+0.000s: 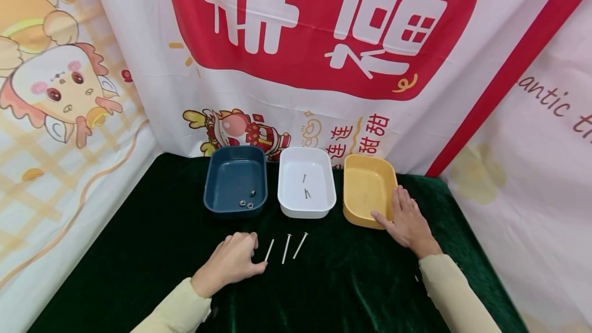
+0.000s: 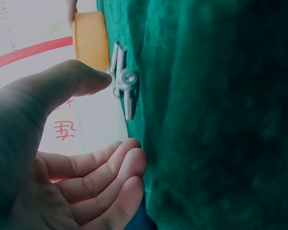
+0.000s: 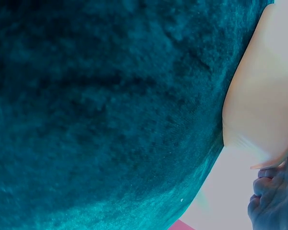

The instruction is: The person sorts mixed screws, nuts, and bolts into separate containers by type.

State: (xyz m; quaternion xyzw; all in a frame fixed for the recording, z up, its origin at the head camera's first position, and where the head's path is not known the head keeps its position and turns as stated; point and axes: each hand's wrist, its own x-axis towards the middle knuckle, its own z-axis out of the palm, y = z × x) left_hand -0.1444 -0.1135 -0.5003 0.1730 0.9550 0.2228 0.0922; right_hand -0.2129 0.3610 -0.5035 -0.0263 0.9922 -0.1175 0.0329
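My left hand [image 1: 231, 261] hovers over the cloth with its thumb and fingers apart, beside the leftmost of three silvery bolts. That leftmost bolt [image 1: 270, 250] lies just off the fingertips, its upper end uncovered. To its right lie a middle bolt [image 1: 287, 248] and a right bolt [image 1: 300, 245], heads toward the trays. In the left wrist view the bolts overlap beyond the thumb [image 2: 89, 79], and nothing is between the fingers. My right hand [image 1: 409, 222] rests at the near right corner of the yellow tray [image 1: 367, 217], fingers straight along its side, thumb at the front rim.
At the back left stands a dark blue tray [image 1: 236, 208] with three small nuts [image 1: 250, 205]. A white tray [image 1: 307, 211] in the middle holds several thin screws [image 1: 307, 193]. Dark green velvet [image 1: 351, 276] covers the table, and printed curtains [image 1: 305, 81] hang behind the trays.
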